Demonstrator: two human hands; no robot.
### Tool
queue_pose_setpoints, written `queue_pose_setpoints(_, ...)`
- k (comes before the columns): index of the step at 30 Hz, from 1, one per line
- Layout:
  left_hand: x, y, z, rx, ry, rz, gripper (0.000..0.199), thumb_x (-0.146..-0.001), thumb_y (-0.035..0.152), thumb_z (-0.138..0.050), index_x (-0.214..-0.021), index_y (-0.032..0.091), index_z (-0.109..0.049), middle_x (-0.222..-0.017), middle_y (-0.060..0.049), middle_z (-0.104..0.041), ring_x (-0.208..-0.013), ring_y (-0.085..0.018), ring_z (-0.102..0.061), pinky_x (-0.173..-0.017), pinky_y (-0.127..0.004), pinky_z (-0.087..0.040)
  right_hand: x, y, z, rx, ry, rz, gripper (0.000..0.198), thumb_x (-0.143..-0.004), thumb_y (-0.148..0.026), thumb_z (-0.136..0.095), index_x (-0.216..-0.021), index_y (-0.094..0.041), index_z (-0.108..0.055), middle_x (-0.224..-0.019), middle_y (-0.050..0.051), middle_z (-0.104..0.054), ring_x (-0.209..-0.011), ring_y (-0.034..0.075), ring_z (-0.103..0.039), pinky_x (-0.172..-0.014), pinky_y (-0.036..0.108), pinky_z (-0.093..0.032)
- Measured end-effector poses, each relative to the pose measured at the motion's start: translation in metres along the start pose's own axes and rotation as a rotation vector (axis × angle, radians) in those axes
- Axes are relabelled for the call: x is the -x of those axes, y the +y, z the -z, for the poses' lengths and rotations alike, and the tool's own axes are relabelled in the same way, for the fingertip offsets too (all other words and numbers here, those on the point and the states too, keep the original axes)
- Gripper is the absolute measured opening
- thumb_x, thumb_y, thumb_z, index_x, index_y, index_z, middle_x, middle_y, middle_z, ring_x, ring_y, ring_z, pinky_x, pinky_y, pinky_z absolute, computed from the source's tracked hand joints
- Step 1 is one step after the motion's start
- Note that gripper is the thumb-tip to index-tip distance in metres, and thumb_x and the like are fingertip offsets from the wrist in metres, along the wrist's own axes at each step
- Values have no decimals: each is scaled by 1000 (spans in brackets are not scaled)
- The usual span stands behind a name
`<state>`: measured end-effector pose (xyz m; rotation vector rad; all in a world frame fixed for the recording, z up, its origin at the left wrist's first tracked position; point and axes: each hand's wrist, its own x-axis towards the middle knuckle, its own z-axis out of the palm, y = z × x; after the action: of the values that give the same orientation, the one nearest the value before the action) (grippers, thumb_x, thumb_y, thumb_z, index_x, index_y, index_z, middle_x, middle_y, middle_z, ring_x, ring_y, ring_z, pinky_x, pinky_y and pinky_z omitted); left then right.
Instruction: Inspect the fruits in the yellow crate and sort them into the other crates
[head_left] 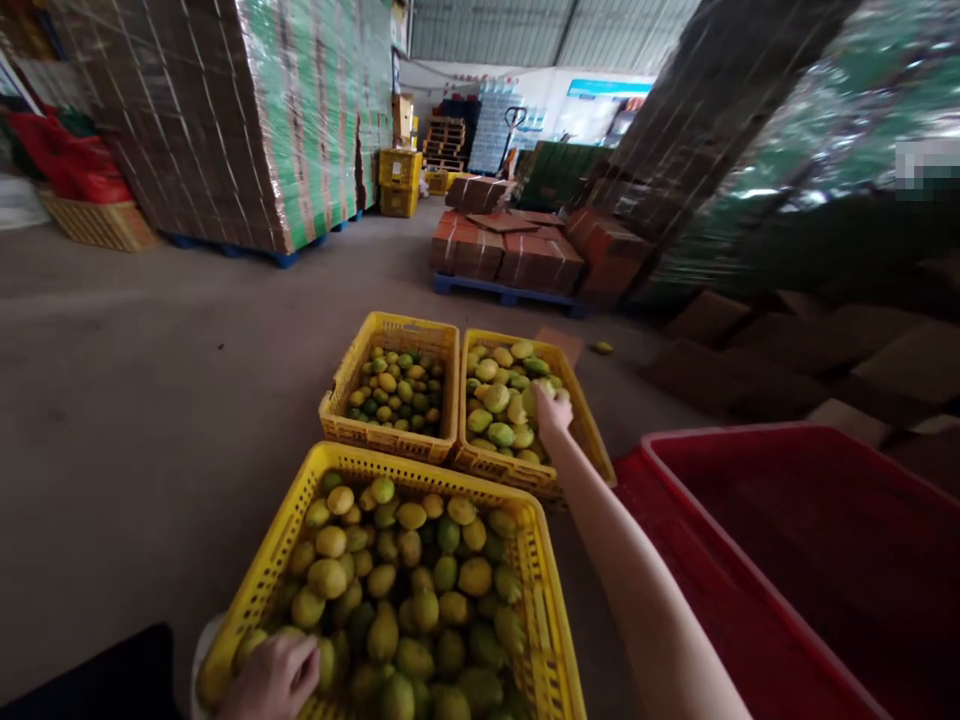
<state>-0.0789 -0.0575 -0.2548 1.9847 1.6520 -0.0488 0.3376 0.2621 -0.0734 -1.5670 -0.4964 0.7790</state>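
Note:
Three yellow plastic crates hold green and yellow lemons. My right hand [553, 408] reaches into the far right crate [592, 440], its fingers closed round a yellow-green lemon [529, 402] just above the others. Low in the view, my left hand [274, 675] is over the front left corner of the near crate [551, 600], beside several lemons [382, 635]. Its fingers are curled, and whatever may be inside them is hidden. Behind the near crate stands the far left crate [390, 440], with smaller, greener lemons [405, 390].
A large red bin [720, 540] stands close on the right. One loose lemon [602, 348] lies on the floor beyond the crates. Flattened cardboard [705, 380] is at the right. Farther back are a blue pallet of bundled cartons [510, 290] and tall wrapped stacks [300, 120].

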Motion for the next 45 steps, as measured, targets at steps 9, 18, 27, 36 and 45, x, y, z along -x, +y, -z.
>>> queue_pose_setpoints(9, 6, 6, -2, -106, 213, -91, 33, -92, 24, -40, -69, 23, -63, -63, -4, -67, -61, -18, -67, -61, -28, -45, 4, 22, 3, 611, 22, 292, 37, -85, -30, -54, -116, -11, -58, -130, 24, -60, -131, 36, -49, -112, 48, -35)
queue_pose_setpoints(18, 5, 23, 38, -104, 12, -17, 38, -98, 30, -40, -84, 19, -74, -79, -9, -77, -79, -23, -74, -68, -31, -49, 136, 117, 102, 1215, -458, 903, 30, -93, -30, -47, -114, -14, -62, -122, 21, -64, -117, 33, -58, -101, 45, -48)
queue_pose_setpoints(27, 6, 27, 57, -116, -8, -38, 39, -99, 34, -42, -90, 18, -76, -84, -10, -78, -85, -24, -74, -72, -31, -48, 227, 161, 70, 1729, -1030, 410, 22, -86, -24, -68, -107, -19, -70, -115, 15, -72, -113, 31, -68, -87, 36, -53)
queue_pose_setpoints(36, 4, 24, 54, -99, 17, -23, 39, -99, 36, -43, -92, 20, -78, -86, -10, -78, -86, -25, -74, -73, -31, -48, 273, 240, 34, 1776, -806, 218, 47, -87, -18, -66, -132, -12, -54, -133, 24, -62, -121, 28, -66, -88, 31, -52)
queue_pose_setpoints(45, 6, 23, 55, -141, 50, 25, 41, -98, 37, -42, -103, 22, -80, -99, -11, -79, -96, -25, -73, -80, -32, -51, 284, 190, 57, 1782, -696, 261, 58, -83, -41, -76, -129, -13, -56, -125, 20, -66, -116, 30, -69, -88, 36, -55)
